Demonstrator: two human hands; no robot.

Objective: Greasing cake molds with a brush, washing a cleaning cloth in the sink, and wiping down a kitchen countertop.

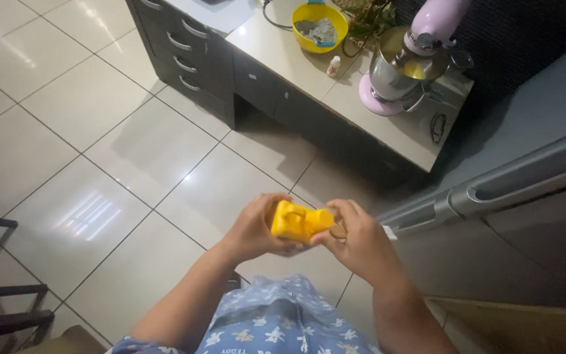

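A yellow plastic piece (298, 221) sits between both hands above the pale tiled floor (99, 151); the left hand (253, 229) and right hand (358, 242) close their fingers around it. Beyond it stands a grey counter (335, 92) bearing a pink stand mixer (407, 59) and a yellow bowl (320, 26).

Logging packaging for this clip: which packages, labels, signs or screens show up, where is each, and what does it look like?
Yellow plastic container: held between left hand and right hand above the tiled floor; blocky, with a rounded cap end, any label too blurred to tell.
Small bottle: on the beige counter, beside the yellow bowl; white with a reddish cap.
Printed strip on the blue patterned garment: bottom edge.
No signs or screens visible.
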